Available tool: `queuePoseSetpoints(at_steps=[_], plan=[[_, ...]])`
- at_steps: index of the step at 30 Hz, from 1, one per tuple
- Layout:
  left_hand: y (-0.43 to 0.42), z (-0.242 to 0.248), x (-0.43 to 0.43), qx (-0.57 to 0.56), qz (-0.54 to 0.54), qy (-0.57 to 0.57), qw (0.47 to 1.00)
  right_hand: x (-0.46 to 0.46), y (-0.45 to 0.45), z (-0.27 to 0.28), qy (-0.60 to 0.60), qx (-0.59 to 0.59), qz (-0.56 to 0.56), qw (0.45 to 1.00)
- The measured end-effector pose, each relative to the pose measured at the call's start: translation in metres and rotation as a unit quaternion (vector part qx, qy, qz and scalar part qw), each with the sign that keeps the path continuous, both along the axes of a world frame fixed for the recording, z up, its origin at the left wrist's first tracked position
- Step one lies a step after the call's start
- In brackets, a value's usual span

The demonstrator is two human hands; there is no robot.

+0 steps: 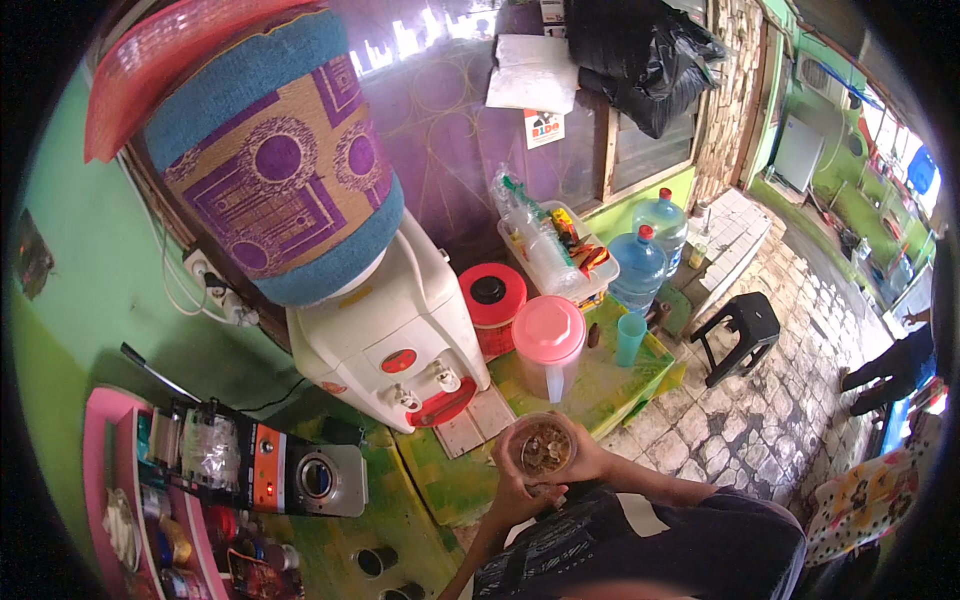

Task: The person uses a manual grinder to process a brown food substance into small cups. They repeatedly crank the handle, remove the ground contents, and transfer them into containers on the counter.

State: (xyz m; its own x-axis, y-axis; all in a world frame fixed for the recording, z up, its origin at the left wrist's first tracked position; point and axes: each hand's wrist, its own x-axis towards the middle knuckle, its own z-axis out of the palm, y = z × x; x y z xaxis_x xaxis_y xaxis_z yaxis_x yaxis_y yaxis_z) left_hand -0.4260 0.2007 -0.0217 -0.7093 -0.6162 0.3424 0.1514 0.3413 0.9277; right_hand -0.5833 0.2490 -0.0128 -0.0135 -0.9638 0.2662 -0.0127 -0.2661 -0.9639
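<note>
A clear plastic cup point(538, 448) with a brown drink and what look like ice pieces is held between both hands, close to my body. My left hand point(513, 491) wraps the cup's near left side and lower part. My right hand point(585, 456) grips its right side, the fingers partly hidden behind it. Beyond the cup stands a pitcher point(546, 364) with a pink lid point(551, 328). Left of that is a white water dispenser point(382, 330) with two taps above a red drip tray point(444, 405). A brownish board point(472, 427) lies before the dispenser.
A cup sealing machine point(271, 469) and pink shelf point(196, 525) stand left. On the green table are a red container point(491, 330), a teal tumbler point(630, 341) and a plastic basket point(609, 271). Water bottles point(637, 259), a black stool point(739, 330) and a person point(896, 367) are right.
</note>
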Motion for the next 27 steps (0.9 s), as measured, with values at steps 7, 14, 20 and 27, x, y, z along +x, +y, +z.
queuePoseSetpoints(at_steps=[7,14,20,27], plan=[[-0.016,0.008,-0.011,-0.123,0.02,-0.05,0.991,-0.031,0.015,-0.003,0.044,-0.014,-0.08,0.996],[-0.04,-0.008,-0.02,0.011,0.063,-0.028,0.998,-0.078,0.009,0.003,0.11,-0.024,-0.126,0.986],[-0.051,-0.01,-0.043,0.076,0.169,-0.047,0.982,-0.121,-0.01,0.005,0.082,-0.04,-0.112,0.99],[-0.053,-0.005,-0.107,0.065,0.131,-0.027,0.989,-0.171,-0.039,0.007,0.02,-0.104,-0.141,0.984]])
